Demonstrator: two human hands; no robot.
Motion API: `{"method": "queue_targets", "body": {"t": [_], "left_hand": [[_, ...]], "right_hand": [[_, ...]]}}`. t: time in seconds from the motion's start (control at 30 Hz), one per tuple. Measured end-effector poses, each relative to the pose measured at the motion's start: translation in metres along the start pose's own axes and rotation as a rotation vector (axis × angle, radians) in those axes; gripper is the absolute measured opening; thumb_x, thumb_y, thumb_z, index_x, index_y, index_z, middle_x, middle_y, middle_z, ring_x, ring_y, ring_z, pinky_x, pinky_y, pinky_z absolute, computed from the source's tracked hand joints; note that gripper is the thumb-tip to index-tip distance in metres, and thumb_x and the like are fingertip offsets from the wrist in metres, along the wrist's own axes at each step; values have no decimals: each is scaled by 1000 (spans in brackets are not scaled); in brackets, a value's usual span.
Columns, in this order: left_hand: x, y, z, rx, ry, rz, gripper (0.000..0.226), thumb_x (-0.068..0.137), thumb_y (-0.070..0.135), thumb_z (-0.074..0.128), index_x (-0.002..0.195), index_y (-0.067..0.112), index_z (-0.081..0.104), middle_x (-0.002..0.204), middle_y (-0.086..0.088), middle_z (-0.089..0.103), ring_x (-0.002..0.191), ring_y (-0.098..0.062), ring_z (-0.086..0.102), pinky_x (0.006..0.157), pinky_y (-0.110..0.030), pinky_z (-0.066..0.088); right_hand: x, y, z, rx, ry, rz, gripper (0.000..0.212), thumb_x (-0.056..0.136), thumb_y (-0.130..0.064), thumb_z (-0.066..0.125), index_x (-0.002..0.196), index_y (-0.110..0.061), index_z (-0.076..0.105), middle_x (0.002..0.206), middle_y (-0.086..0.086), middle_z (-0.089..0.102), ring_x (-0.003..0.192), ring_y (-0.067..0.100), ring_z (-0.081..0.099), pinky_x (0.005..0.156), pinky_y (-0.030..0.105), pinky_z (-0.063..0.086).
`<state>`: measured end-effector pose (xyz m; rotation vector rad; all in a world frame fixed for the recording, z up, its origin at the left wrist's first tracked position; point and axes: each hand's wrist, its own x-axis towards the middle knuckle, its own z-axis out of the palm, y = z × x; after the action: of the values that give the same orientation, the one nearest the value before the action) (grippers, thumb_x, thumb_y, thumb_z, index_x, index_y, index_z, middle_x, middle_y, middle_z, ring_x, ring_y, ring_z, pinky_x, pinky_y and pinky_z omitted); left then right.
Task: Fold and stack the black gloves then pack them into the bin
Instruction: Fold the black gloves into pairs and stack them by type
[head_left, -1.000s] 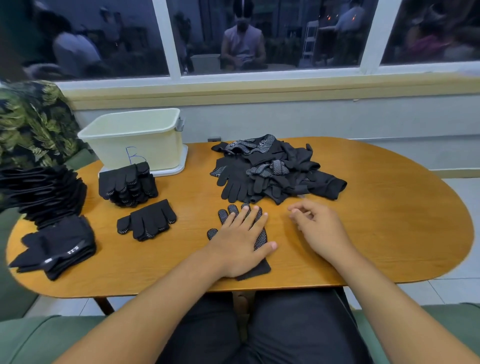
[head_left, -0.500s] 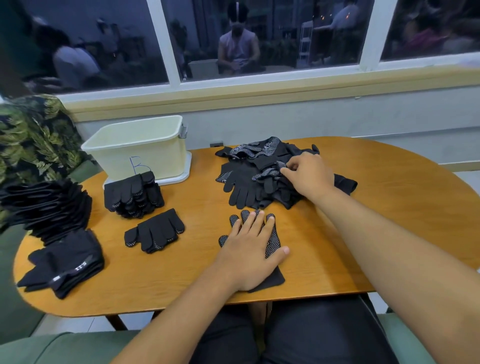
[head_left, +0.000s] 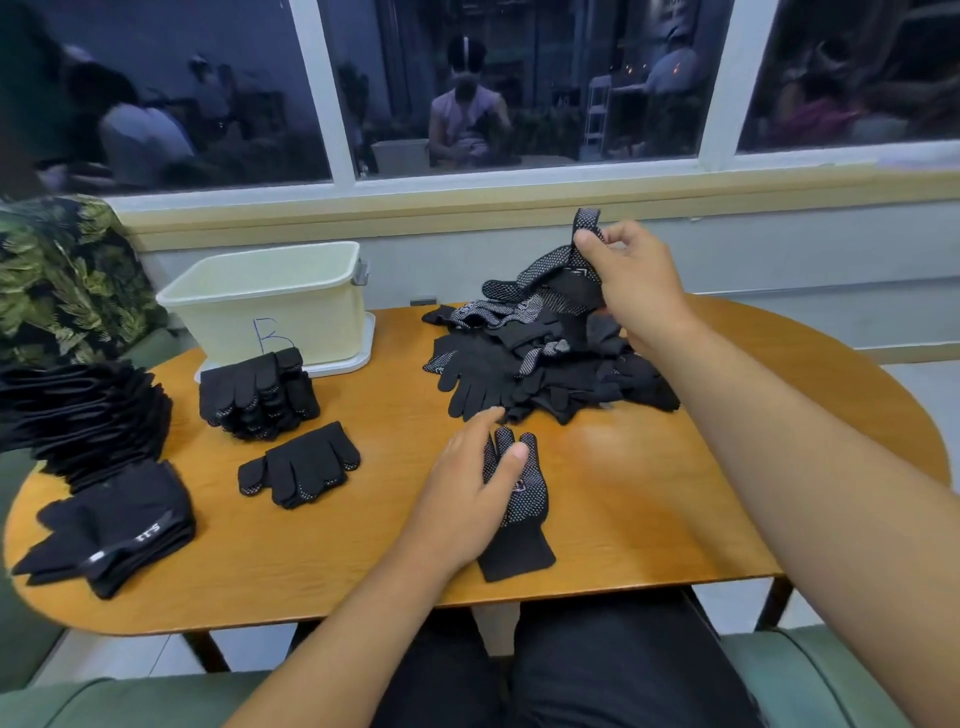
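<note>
My right hand (head_left: 631, 275) pinches a dotted black glove (head_left: 553, 273) and holds it up above the loose pile of black gloves (head_left: 540, 369) at the table's far middle. My left hand (head_left: 467, 493) rests flat on a single dotted glove (head_left: 519, 514) that lies near the front edge, its cuff toward me. A folded stack of gloves (head_left: 257, 392) stands in front of the cream bin (head_left: 270, 301), which is marked with a blue letter B. One folded pair (head_left: 301, 465) lies apart, just below that stack.
The oval wooden table (head_left: 649, 499) holds everything. At its left end are a fanned stack of black cloth pieces (head_left: 83, 415) and a flat black bundle (head_left: 111, 530). A leaf-print cushion (head_left: 62, 280) sits at far left. The window behind reflects seated people.
My right hand went from the table near the flat glove to the pile, took a dotted glove and lifted it. My left hand stayed on the flat glove, shifting slightly left.
</note>
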<state>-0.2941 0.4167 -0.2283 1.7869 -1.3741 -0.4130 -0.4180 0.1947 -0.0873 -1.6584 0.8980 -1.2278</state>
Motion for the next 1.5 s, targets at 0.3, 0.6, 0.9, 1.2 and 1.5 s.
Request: {"method": "queue_targets", "body": {"t": [0.3,0.6,0.9,1.2,1.5], "left_hand": [[3,1,-9,-485,226,-1,92,96,41,74,168,32,17,156,15,49,137,1,55,115,-29,46],[13,2,-9,-922,96,-88,87,91,8,80,161,29,33,140,-13,67,125,-27,70,98,-40,61],[18,-5,-19,-953,347,-154,44,104,9,66,141,28,53,124,-7,77,115,-31,74,98,-53,59],[21,-9,-14,-643,352,-207,25,106,17,64,128,25,58,112,-3,73,86,-18,75,68,-34,65],[18,-14,-10,-460,305,-151,11,105,23,63,114,30,64,105,4,71,92,-11,71,83,-33,59]], "right_hand": [[-56,15,14,71,-474,242,36,80,-42,87,114,-35,76,119,19,76,91,31,64,80,48,45],[-86,15,44,-94,-751,276,34,93,-32,84,124,-30,72,97,-9,78,87,10,71,62,26,51],[-101,37,18,107,-686,428,44,93,-20,84,133,-29,69,126,11,73,94,30,79,84,40,64],[-74,12,2,263,-323,95,13,104,-12,68,115,-16,74,108,4,80,96,20,75,84,36,60],[-48,1,-33,283,-262,252,10,103,-10,66,106,-14,75,93,12,79,84,28,75,82,43,61]]}}
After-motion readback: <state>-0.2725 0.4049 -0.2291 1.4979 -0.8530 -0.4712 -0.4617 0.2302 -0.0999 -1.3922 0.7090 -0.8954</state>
